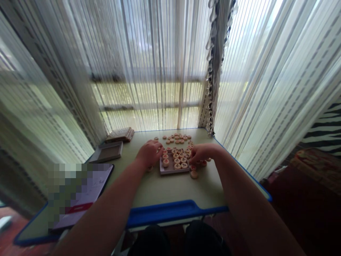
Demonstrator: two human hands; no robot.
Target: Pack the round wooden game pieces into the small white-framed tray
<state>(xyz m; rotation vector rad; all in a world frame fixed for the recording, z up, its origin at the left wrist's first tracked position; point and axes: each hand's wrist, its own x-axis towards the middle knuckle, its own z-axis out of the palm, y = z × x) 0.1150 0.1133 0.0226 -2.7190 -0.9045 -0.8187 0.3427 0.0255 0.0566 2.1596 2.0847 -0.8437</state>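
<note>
- The left hand (151,152) is at the left wall of the small box (174,172). Its fingers bend toward the pieces there. I cannot tell if it grips one.
- The right hand (201,153) is at the box's right wall, fingers curled down by loose pieces. I cannot tell if it holds one.
- The box sits on the table (165,192), between the hands.
- Inside, red-marked pieces (166,162) make a line along the left wall. Dark-marked pieces (184,165) fill the right part, side by side. A bare strip lies between them.
- A plain round piece (194,174) lies just outside the box's near right corner.
- More loose pieces (177,137) are spread near the table's far edge.
- A shallow tray (108,153) lies by the table's left edge.
- A brown stack (121,134) is at the far left corner.
- A flat purple thing (98,181), partly blurred out, lies toward the near left corner.
- Thin striped curtains (149,71) hang behind the table.
</note>
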